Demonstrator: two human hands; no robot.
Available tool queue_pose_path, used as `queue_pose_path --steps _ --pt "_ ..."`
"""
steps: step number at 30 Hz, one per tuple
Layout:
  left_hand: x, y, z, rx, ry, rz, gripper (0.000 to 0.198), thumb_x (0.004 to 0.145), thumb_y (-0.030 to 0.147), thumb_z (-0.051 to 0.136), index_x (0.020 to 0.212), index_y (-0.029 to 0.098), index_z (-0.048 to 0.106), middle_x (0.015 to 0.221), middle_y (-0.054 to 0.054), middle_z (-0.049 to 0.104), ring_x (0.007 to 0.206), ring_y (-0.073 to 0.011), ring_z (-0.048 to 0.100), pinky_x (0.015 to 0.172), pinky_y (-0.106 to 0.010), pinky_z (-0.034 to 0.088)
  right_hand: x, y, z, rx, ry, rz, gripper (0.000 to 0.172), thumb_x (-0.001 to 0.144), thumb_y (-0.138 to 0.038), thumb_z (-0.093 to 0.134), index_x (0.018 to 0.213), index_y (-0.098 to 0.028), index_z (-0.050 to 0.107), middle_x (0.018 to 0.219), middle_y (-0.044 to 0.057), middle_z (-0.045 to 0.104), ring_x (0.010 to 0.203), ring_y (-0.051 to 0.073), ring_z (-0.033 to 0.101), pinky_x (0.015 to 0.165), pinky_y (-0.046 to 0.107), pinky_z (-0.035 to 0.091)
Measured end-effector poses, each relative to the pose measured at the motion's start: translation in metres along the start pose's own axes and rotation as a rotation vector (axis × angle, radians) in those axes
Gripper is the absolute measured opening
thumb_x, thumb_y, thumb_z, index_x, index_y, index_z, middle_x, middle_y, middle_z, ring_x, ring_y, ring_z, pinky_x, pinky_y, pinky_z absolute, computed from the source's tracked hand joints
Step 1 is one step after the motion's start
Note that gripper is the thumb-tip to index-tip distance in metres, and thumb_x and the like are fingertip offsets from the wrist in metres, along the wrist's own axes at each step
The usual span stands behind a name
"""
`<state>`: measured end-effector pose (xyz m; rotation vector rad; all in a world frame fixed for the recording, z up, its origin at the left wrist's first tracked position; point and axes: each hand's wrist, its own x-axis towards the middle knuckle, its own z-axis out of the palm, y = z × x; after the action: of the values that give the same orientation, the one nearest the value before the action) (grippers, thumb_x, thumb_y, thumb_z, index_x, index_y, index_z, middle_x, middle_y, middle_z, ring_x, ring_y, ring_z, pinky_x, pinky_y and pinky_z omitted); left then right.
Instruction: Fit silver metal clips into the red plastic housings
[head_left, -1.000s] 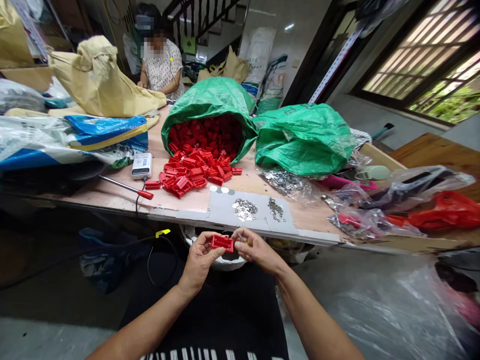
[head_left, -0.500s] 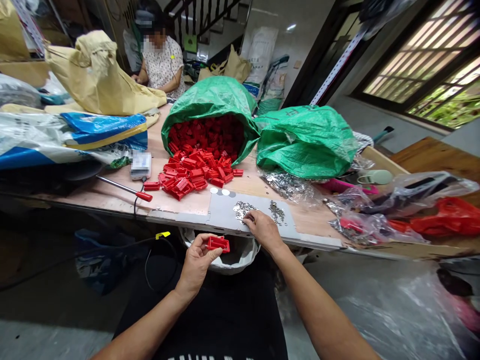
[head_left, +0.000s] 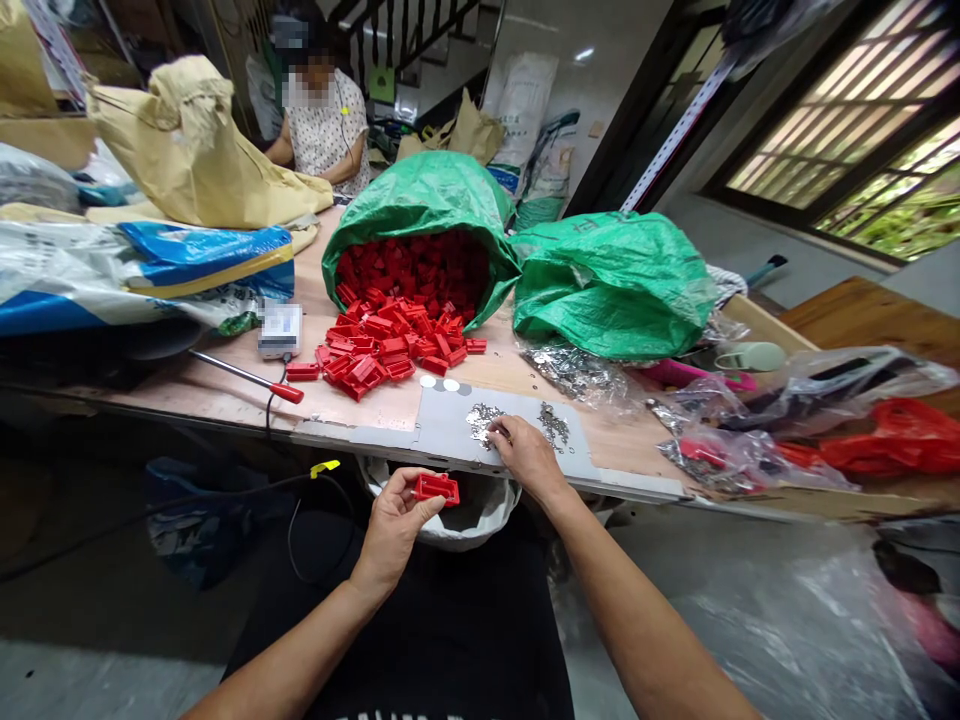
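Note:
My left hand (head_left: 394,525) is closed on a small red plastic piece (head_left: 437,488), held just below the table's front edge over a white bowl (head_left: 469,515). My right hand (head_left: 525,455) rests on the grey sheet (head_left: 450,425) with its fingertips pinched in a heap of small shiny metal bits (head_left: 484,418); whether they hold one is too small to tell. A second small heap of metal bits (head_left: 553,422) lies just right of that hand. Further back, several red plastic pieces (head_left: 386,352) spill from an open green sack (head_left: 420,200).
A second green sack (head_left: 611,280) lies right of the first. A white device (head_left: 279,330) and a red-handled tool (head_left: 251,377) lie at the left. Paper and plastic sacks crowd the far left, clear bags the right. Another person (head_left: 322,125) sits at the far end.
My right hand has left the red piece and gone forward onto the grey sheet, into the heap of metal bits. My left hand has kept the red piece almost still.

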<state>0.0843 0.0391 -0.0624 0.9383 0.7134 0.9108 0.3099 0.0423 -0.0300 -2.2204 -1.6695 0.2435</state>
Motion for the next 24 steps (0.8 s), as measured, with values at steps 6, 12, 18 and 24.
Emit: queue_pose_path --steps 6,12,18,24 --pt "0.0 0.001 -0.001 0.005 0.001 0.011 0.03 0.074 0.026 0.073 0.098 0.016 0.058 0.099 -0.005 0.069 0.088 -0.014 0.065 0.085 -0.026 0.049 0.009 -0.004 0.003 -0.025 -0.072 -0.001 0.007 0.084 -0.024 0.056 0.088 -0.021 0.062 0.093 0.002 0.062 0.082 0.015 0.055 0.07 0.024 0.035" --pt "0.0 0.001 -0.001 0.01 0.008 0.013 0.03 0.073 0.026 0.073 0.098 0.016 0.058 0.099 -0.005 0.069 0.088 -0.0144 0.064 0.085 -0.027 0.048 0.01 -0.006 -0.001 -0.024 -0.076 0.003 0.005 0.082 -0.023 0.057 0.083 -0.019 0.06 0.09 0.003 0.062 0.081 0.015 0.054 0.07 0.024 0.034" --pt "0.001 0.003 0.0 0.007 0.013 0.011 0.031 0.073 0.027 0.073 0.097 0.015 0.058 0.097 -0.006 0.069 0.087 -0.0151 0.065 0.085 -0.028 0.048 0.01 0.0 -0.002 0.014 -0.062 0.038 0.007 0.084 -0.022 0.055 0.09 -0.02 0.056 0.088 0.002 0.066 0.079 0.015 0.057 0.068 0.024 0.036" --pt "0.0 0.002 0.001 0.006 0.02 0.009 0.032 0.072 0.027 0.073 0.098 0.015 0.058 0.096 -0.005 0.07 0.087 -0.0147 0.065 0.085 -0.027 0.048 0.012 0.007 0.0 0.085 -0.05 0.031 0.01 0.083 -0.021 0.054 0.091 -0.021 0.061 0.092 0.003 0.068 0.084 0.017 0.061 0.072 0.025 0.039"
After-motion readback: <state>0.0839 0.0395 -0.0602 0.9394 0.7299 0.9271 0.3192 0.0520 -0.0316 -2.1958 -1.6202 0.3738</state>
